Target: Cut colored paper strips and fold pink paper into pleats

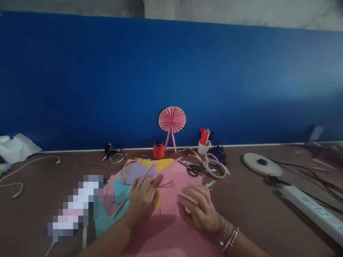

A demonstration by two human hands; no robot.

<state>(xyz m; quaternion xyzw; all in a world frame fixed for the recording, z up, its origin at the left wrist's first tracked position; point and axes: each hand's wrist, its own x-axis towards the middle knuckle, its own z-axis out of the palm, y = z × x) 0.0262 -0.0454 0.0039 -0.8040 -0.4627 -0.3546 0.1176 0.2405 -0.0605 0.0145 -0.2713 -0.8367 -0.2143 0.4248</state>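
Note:
My left hand (143, 195) rests over the paper pile with its fingers bent down. A small pleated pink paper (168, 184) with orange edges juts out from under its index finger and thumb; the pressed part is hidden. To the right, my right hand (197, 206) hovers above the pink sheets (171, 228), its fingers loosely curved and apart, with nothing visible in them. Around my left hand lie a purple paper (137, 174), a yellow paper (164, 164) and a teal paper (121, 191). Black scissors (192, 170) lie on the pink paper beyond my right hand.
Against the blue panel stands a round pink paper fan (172, 120), beside a red thread spool (158, 150). A white cup (203, 147) holds a red-handled tool and pens. White tubing coils (215, 167), keys (109, 151), a white disc (261, 164) and a power strip (313, 210) surround the papers.

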